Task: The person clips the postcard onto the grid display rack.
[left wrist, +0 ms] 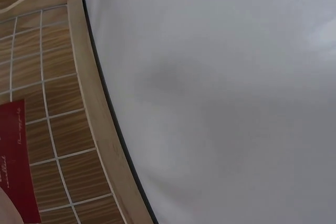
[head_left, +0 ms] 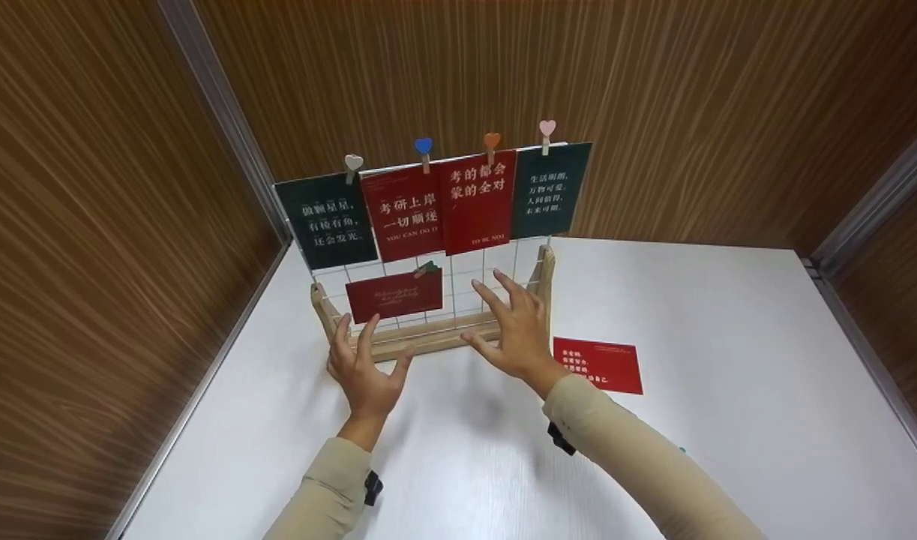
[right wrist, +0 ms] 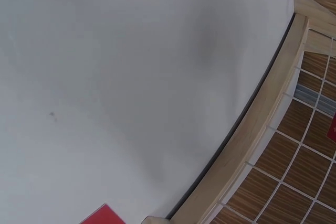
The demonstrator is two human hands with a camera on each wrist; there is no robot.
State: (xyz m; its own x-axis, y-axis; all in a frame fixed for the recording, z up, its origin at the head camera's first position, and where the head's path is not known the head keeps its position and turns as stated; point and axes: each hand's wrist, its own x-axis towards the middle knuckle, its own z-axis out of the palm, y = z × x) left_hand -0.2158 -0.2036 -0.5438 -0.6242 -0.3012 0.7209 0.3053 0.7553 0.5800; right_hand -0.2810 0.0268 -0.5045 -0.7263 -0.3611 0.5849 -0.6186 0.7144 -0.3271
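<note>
A white wire grid (head_left: 469, 281) stands upright in a wooden base (head_left: 436, 341). Along its top hang a green card (head_left: 327, 221), two red cards, and another green card (head_left: 552, 191), each under a heart-topped clip. Lower down, a small red card (head_left: 395, 295) hangs slightly tilted from a clip with a green top (head_left: 427, 268). My left hand (head_left: 364, 375) is in front of the base's left part, fingers spread and empty, fingertips near the small card's lower edge. My right hand (head_left: 514, 330), also spread and empty, is before the grid's right part.
A loose red card (head_left: 615, 367) lies on the white table (head_left: 728, 322), right of the base and partly behind my right wrist. Wood-grain panels (head_left: 653, 112) rise behind the grid and at both sides. A small teal object (head_left: 681, 450) shows beside my right sleeve.
</note>
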